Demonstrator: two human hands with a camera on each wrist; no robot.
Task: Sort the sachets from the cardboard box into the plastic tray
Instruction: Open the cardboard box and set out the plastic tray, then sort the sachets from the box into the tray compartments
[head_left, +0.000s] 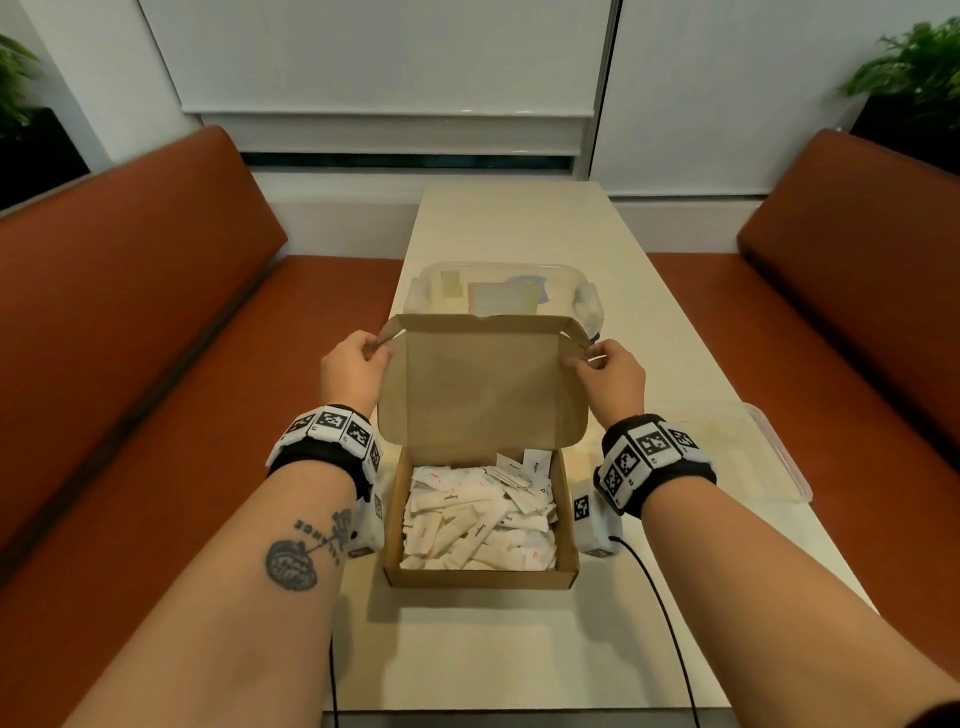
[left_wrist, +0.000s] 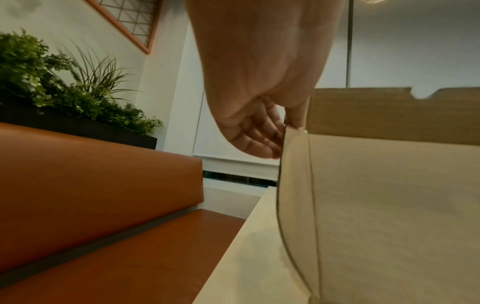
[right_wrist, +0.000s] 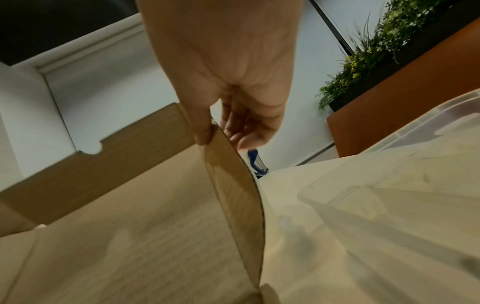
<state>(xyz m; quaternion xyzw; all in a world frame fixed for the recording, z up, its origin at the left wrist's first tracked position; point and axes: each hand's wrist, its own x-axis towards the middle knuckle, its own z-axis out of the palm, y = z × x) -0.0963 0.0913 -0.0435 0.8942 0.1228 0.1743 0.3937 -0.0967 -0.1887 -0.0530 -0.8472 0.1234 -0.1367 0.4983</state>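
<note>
A person's left hand and right hand each pinch a side flap of the raised lid of a cardboard box on a pale tabletop, holding the lid upright, with the box standing open. In the wrist views, each thumb presses the inner face of a flap while the fingers curl behind it, so both hands are closed on cardboard. Inside the box lies a loose heap of white sachets, some printed "Sugar", crossing each other at all angles. A shallow clear plastic tray sits on the tabletop to the right of the box, just beyond the right wrist; nothing can be made out in it. Behind the lid stands a clear lidded container with clip handles.

The lid looks thin and springy, bowing at its flaps under the pinch, and will likely need folding well back before it stays open. The sachets appear light, flat and slightly slick, prone to sliding off one another and to coming up several at a time. They are best taken singly by a short end or along a long edge between thumb and forefinger, gently enough not to burst a seam.
</note>
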